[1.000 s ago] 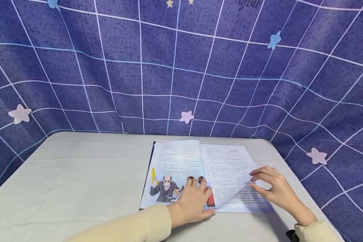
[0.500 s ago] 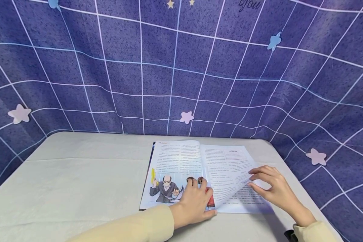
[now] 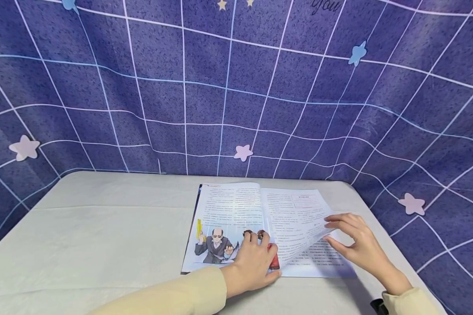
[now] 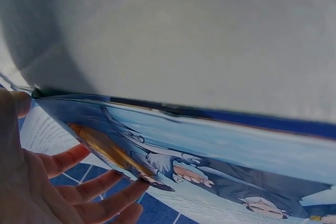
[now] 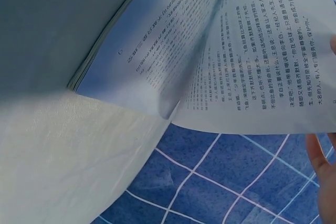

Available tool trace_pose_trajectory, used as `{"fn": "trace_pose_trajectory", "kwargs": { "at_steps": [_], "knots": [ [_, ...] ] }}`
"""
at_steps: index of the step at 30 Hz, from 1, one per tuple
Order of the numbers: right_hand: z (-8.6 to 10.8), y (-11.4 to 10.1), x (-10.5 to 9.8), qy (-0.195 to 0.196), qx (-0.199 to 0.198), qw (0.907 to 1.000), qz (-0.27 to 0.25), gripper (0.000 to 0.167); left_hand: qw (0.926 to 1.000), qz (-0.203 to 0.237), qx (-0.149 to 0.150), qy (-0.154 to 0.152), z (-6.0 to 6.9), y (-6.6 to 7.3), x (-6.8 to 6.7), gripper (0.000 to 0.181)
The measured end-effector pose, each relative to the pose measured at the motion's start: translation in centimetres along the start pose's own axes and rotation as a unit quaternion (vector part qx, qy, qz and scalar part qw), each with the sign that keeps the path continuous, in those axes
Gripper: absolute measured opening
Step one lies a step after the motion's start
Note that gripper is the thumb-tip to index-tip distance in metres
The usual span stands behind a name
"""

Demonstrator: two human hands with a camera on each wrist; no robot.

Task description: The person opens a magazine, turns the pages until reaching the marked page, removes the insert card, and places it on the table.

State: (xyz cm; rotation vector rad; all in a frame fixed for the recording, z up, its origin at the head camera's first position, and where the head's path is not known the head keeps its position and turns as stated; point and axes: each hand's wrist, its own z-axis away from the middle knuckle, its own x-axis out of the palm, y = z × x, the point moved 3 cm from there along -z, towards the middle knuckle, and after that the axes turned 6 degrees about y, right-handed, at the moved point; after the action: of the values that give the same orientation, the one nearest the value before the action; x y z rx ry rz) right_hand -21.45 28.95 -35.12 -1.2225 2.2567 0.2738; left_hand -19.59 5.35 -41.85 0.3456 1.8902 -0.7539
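- Magazine [image 3: 220, 205] lies open on the pale-covered table [image 3: 114, 232], toward the far side's middle-right; dark cover edge shows past the left-hand pages.
- Left hand [image 3: 249, 264] rests on the left-hand side close to the fold. Fingers loosely spread, lightly bent, tips on the paper; thumb by the near end of the fold. Nothing gripped.
- Printed figure in a dark suit [image 3: 216, 247] sits just beside that hand, partly overlapped by the sleeve side.
- Right hand [image 3: 360, 247] pinches the outer edge of the raised page [image 3: 299, 234] between thumb and fingers; the right wrist view catches only part of this hand, at the frame's edge.
- Raised page bows up from the fold; the page beneath [image 3: 331, 262] shows under it, printed lines visible.
- Dark band [image 3: 379, 306] at the right cuff. Blue gridded cloth [image 3: 205, 100] hangs behind.
- Step in hand, by my reading: a page being turned, lifted only partway.
- Next move seems to call for a leftward sweep by the right hand, left hand steadying, then making room; too sharp a pull might crease the paper.
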Motion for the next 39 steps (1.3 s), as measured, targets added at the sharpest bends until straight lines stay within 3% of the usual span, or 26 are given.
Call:
{"fn": "trace_pose_trajectory", "kwargs": {
  "at_steps": [10, 15, 22, 30, 35, 39],
  "knots": [
    [-0.1, 0.2, -0.4, 0.018, 0.038, 0.9987, 0.028, 0.064, 0.9999, -0.011, -0.001, -0.001, 0.1, 0.0, 0.0, 0.061],
    [-0.1, 0.3, -0.4, 0.023, 0.043, 0.9983, 0.032, 0.068, 0.9999, -0.010, 0.006, -0.011, 0.1, -0.1, 0.0, 0.061],
    [-0.1, 0.5, -0.4, 0.015, 0.043, 0.9984, 0.032, 0.067, 1.0000, 0.006, 0.002, 0.002, 0.2, -0.3, -0.1, 0.062],
    [0.7, 0.7, 0.0, -0.045, 0.053, 0.9972, 0.028, 0.065, 0.9996, 0.026, -0.001, 0.008, 0.3, -0.4, -0.1, 0.064],
    [1.4, 0.8, 0.4, -0.099, 0.079, 0.9907, 0.048, 0.070, 0.9993, 0.031, -0.004, 0.020, 0.3, -0.4, -0.1, 0.068],
    [2.0, 0.6, 0.8, -0.128, 0.074, 0.9869, 0.063, 0.069, 0.9987, 0.037, -0.010, 0.034, 0.3, -0.4, -0.1, 0.071]
  ]
}}
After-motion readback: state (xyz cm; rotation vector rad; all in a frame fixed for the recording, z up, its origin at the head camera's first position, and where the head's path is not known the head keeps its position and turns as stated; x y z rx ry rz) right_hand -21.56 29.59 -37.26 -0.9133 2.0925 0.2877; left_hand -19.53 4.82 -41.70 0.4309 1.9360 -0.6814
